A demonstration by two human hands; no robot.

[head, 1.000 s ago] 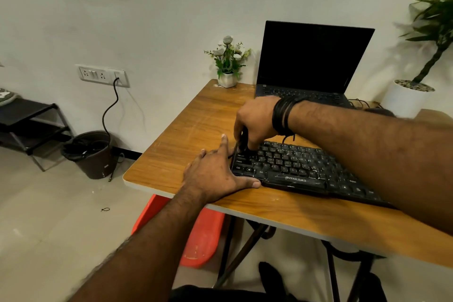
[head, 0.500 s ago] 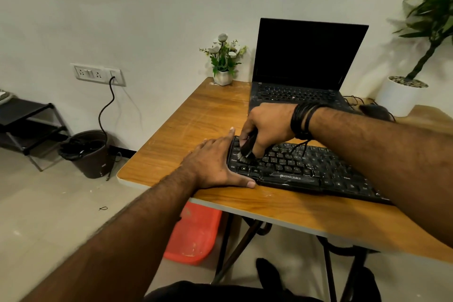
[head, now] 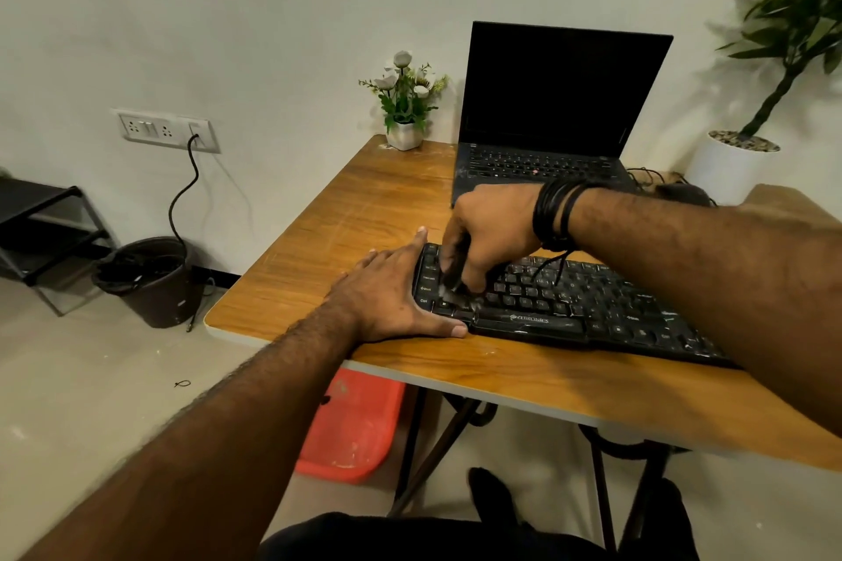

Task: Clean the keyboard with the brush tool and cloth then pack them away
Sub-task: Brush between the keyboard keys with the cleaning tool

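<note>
our right hand grips the brush tool on the keyboard; our left hand presses flat, fingers straight, at its nine o'clock end.

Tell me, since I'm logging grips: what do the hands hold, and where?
The right hand grips the brush tool by its handle. The left hand holds nothing.

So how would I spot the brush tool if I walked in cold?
Start at the wooden table, then find the black keyboard along its near edge, in front of the laptop. At the keyboard's left end the right hand holds a slim dark stick: that is the brush tool, its tip down among the keys.
</note>
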